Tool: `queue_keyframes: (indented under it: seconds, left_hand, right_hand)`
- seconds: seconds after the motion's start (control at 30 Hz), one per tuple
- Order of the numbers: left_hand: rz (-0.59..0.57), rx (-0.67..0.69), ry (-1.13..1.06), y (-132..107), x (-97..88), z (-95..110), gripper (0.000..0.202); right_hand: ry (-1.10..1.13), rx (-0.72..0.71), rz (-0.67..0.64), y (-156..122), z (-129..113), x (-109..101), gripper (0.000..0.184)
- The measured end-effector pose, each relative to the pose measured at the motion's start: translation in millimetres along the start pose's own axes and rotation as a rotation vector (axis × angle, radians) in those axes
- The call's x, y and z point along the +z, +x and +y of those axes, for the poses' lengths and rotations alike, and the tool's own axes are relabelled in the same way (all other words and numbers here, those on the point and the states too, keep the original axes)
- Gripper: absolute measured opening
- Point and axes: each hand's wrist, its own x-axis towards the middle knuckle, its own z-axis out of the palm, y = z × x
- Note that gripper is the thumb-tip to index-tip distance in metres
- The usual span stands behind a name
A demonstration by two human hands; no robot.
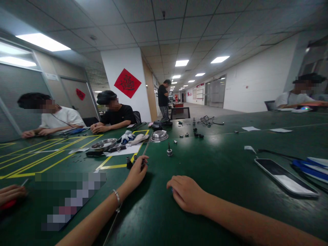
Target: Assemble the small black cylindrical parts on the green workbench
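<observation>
My left hand (pixel 138 168) is closed, its fingertips pinched together over the table seam. Something small and dark shows at the fingers, too unclear to name. Just left of those fingers stand dark cylindrical parts (pixel 128 163). My right hand (pixel 188 194) rests curled on the green table (pixel 159 218), with a speck of bluish colour under its fingers; what it holds is hidden. Beyond both hands, a round metal part with an upright stem (pixel 169 151) stands on the table, and a small metal piece (pixel 175 141) lies behind it.
A steel bowl (pixel 95 146), an upturned metal bowl (pixel 159 136) and gloves (pixel 139 138) sit at the back left. A phone (pixel 287 178) lies at right. At far left, another person's hand (pixel 11 195) holds a red-handled tool. Several people are around the table.
</observation>
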Motion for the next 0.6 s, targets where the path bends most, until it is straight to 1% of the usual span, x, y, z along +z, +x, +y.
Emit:
queue_keyframes:
  seconds: [0.1, 0.17, 0.27, 0.33, 0.47, 0.53, 0.6]
  left_hand:
    - [-0.185, 0.062, -0.073, -5, 5.5, 4, 0.032]
    - [-0.281, 0.068, -0.129, -8, 6.2, 8, 0.037]
    - [-0.363, 0.055, -0.185, -14, 7.9, 19, 0.045]
    - [-0.428, 0.064, -0.236, -20, 11.1, 31, 0.053]
    - [-0.559, 0.096, -0.39, -35, 18.0, 55, 0.081]
    - [-0.608, 0.115, -0.429, -40, 18.9, 62, 0.092]
    - [-0.629, 0.114, -0.414, -43, 18.1, 64, 0.097]
  right_hand:
    - [0.002, -0.009, 0.007, 0, 1, 2, 0.025]
    - [0.013, -0.003, 0.005, 0, 1, 2, 0.025]
    - [0.046, 0.015, 0.019, 0, 0, 1, 0.027]
    - [0.061, 0.05, 0.063, 0, -1, 1, 0.03]
    - [0.019, 0.185, 0.174, 0, 2, 6, 0.036]
    - [-0.001, 0.243, 0.185, 1, 4, 9, 0.037]
    - [-0.002, 0.273, 0.173, 1, 6, 12, 0.038]
